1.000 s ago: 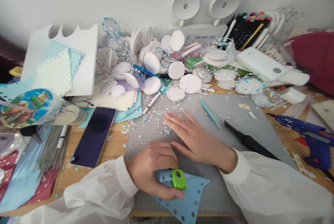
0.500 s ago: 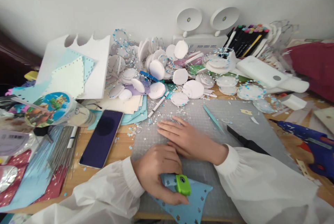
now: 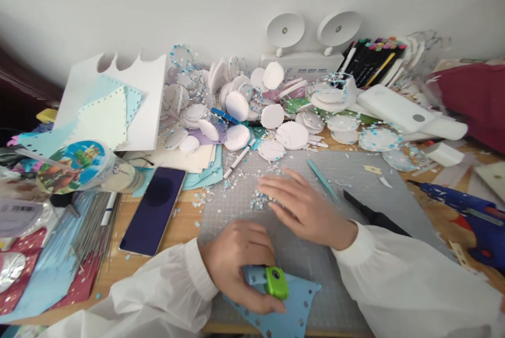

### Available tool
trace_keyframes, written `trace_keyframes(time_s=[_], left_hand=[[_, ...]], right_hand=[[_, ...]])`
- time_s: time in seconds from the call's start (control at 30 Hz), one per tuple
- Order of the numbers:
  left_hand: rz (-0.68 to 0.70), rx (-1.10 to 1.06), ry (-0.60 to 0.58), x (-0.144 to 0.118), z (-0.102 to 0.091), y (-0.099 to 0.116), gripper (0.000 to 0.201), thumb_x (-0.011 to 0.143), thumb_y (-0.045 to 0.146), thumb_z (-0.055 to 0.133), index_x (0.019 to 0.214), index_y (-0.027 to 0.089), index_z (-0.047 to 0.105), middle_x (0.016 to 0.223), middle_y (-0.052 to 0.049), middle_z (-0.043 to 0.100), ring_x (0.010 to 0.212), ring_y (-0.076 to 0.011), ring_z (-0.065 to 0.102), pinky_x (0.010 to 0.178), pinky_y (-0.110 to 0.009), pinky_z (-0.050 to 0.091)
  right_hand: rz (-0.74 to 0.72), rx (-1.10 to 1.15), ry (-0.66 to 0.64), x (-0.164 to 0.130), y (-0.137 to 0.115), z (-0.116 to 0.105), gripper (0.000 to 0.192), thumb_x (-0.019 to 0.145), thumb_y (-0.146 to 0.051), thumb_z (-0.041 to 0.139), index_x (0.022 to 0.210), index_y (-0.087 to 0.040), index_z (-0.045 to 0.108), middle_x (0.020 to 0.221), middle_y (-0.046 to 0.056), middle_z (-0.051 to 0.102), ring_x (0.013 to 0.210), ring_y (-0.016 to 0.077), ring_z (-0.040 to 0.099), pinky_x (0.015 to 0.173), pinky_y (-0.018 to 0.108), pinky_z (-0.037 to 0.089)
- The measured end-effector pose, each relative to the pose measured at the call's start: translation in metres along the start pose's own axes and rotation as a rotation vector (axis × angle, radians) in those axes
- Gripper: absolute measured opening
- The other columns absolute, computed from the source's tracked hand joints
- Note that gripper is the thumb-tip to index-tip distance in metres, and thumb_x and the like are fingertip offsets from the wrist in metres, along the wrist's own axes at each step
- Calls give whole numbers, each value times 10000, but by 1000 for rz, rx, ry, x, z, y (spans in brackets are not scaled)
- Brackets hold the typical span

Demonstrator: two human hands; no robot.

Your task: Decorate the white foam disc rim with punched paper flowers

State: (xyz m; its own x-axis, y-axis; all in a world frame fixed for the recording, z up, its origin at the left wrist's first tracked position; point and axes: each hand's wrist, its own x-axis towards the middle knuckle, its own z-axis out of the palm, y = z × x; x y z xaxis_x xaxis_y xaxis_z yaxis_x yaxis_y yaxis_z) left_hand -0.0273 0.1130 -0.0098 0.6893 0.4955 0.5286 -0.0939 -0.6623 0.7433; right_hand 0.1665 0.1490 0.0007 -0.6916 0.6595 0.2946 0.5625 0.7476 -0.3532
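Observation:
My left hand is curled round a bright green paper punch near the front edge of the grey cutting mat. Beneath the punch lies a sheet of blue paper with small punched holes along its edges. My right hand stretches flat over the mat with its fingers spread. Its fingertips are close to a small heap of blue and white paper confetti. Part of the blue paper is hidden under my left hand.
Right of my right hand lie a teal stick and a black craft knife. A blue glue gun is at the far right. On the left are a phone and a lidded cup. White discs are piled behind.
My right hand has moved to the right, away from my left hand, uncovering confetti on the mat. My left hand and the green punch have stayed almost where they were.

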Motion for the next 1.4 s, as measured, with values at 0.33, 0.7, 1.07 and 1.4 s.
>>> trace_keyframes(time_s=[0.33,0.7,1.07,1.4], left_hand=[[-6,-10,-28,1,-1,1,343,732,455,671,623,142,581,522,-57,614,468,-137,519,489,-279,388],[-31,0,-30,2,-1,2,390,739,503,661,615,144,574,494,-53,592,472,-145,526,482,-277,393],[-26,-1,-34,3,-1,3,355,768,477,624,630,153,578,498,-47,588,462,-135,499,490,-274,398],[-35,15,-62,0,-1,1,412,744,559,638,642,167,563,488,-31,556,470,-141,513,499,-270,398]], right_hand=[[245,167,40,-30,8,2,525,960,-273,372,1455,-197,214,1480,99,372,1386,206,312,1160,499,224],[159,42,-52,-21,8,0,395,952,-282,402,1341,-220,416,1431,63,443,1376,214,302,1147,517,190],[135,-47,-69,-11,5,5,402,943,-294,403,1317,-162,471,1309,113,526,1283,256,394,1114,544,232],[180,297,180,-13,7,4,396,954,-225,368,1340,-221,455,1323,111,495,1256,231,441,1057,450,374]])
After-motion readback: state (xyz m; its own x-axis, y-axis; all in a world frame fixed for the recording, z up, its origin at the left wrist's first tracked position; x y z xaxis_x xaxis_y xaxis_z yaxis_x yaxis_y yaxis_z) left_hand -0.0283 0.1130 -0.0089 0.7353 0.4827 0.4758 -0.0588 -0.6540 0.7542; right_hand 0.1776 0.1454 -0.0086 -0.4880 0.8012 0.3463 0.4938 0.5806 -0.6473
